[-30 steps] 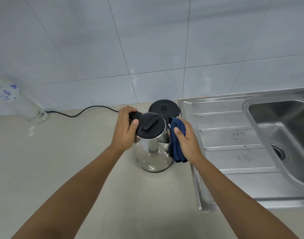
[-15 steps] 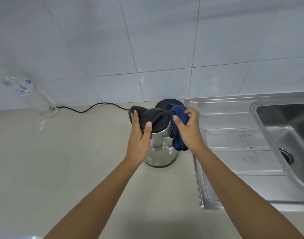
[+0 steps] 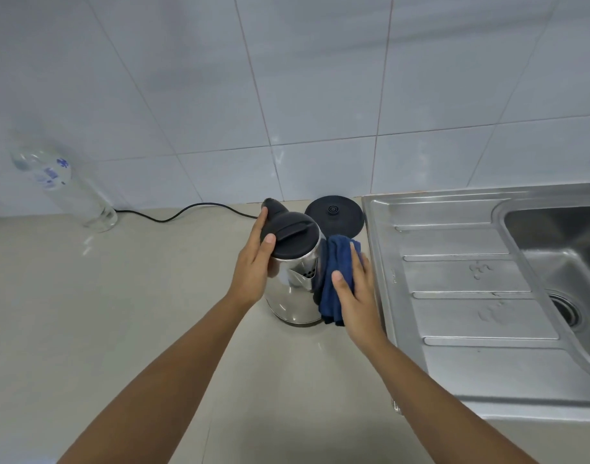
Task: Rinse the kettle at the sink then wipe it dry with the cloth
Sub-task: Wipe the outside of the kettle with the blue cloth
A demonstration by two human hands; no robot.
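A shiny steel kettle (image 3: 295, 296) with a black lid stands upright on the beige counter, just left of the sink unit. My left hand (image 3: 253, 269) grips its left side, thumb on the lid's edge, near the black handle. My right hand (image 3: 353, 293) presses a dark blue cloth (image 3: 333, 279) flat against the kettle's right side, reaching down to the kettle's bottom. The cloth hides that side of the kettle.
The kettle's round black base (image 3: 333, 212) sits behind it by the wall, its cord (image 3: 186, 212) running left. A clear plastic bottle (image 3: 62, 185) stands at the far left. The steel drainboard (image 3: 461, 289) and sink basin (image 3: 561, 262) lie to the right.
My right hand has slid the cloth down the kettle's right side, from near the lid to the lower body. My left hand stays on the kettle's left side.
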